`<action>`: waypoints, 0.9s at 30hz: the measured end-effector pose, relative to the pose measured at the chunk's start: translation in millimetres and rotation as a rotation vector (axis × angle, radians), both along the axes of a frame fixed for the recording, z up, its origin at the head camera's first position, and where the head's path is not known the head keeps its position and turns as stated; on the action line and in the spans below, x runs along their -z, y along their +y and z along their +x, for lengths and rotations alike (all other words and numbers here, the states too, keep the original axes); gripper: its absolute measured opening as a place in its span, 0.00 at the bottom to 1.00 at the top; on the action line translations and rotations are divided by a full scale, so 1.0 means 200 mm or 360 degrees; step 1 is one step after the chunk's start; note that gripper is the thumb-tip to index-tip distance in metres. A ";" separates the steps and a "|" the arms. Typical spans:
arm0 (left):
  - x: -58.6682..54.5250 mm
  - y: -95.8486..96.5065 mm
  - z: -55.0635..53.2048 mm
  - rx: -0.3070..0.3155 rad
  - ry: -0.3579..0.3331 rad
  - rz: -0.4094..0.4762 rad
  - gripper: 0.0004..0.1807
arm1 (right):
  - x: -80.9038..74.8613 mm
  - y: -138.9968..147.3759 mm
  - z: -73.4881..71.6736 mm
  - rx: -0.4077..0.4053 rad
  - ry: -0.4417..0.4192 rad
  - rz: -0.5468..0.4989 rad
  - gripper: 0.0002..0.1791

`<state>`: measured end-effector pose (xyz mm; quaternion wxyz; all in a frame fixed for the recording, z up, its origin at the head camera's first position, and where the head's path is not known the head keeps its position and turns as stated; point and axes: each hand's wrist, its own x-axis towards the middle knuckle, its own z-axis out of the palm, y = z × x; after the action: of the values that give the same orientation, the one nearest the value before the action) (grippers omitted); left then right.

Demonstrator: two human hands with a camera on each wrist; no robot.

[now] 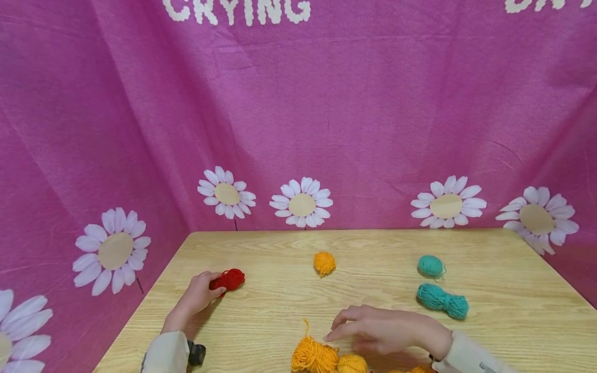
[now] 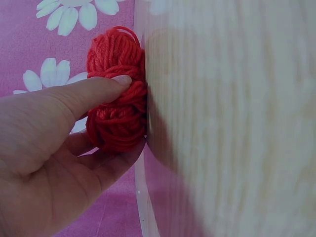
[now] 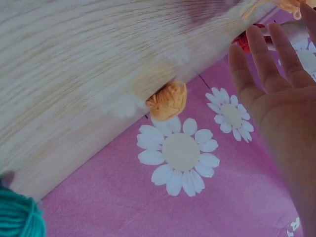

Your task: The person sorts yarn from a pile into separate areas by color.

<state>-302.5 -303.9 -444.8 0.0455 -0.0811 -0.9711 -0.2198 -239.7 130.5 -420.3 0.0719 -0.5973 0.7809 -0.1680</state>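
Observation:
At the table's left side my left hand (image 1: pixel 198 295) holds a red yarn skein (image 1: pixel 231 279). The left wrist view has the thumb across the middle of the red skein (image 2: pixel 117 94) and the fingers beneath, with the skein right at the tabletop. My right hand (image 1: pixel 380 327) is over the near part of the table, fingers extended and holding nothing. Just left of and below its fingertips lies an orange yarn skein (image 1: pixel 314 356) with a loose strand. A yellow-orange ball (image 1: pixel 352 363) sits beside that skein, and more orange yarn (image 1: pixel 415 370) shows under the right wrist, partly cut off.
A small orange yarn ball (image 1: pixel 324 263) lies farther back on the wooden table (image 1: pixel 373 248). To the right are a teal ball (image 1: pixel 430 266) and a teal skein (image 1: pixel 443 301) tied at its middle. A purple flowered cloth (image 1: pixel 350 129) hangs behind and along the sides.

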 end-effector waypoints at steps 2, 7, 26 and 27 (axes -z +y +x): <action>0.00 0.00 0.00 -0.0007 -0.0011 0.0010 0.22 | 0.00 -0.01 0.00 -0.0021 0.0006 -0.0012 0.34; -0.01 0.01 0.00 -0.0010 -0.0019 0.0024 0.22 | 0.00 -0.03 0.01 -0.0099 0.0087 -0.0075 0.32; 0.00 0.00 0.01 0.0006 -0.0031 0.0045 0.22 | 0.00 -0.06 0.03 -0.0149 0.0085 0.0094 0.33; -0.01 0.00 0.01 0.0007 -0.0030 0.0044 0.22 | 0.00 -0.06 0.03 -0.0160 0.0064 0.0085 0.33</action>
<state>-299.7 -303.3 -443.8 0.0369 -0.0803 -0.9682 -0.2340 -234.5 118.6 -419.8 0.0804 -0.6369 0.7554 -0.1313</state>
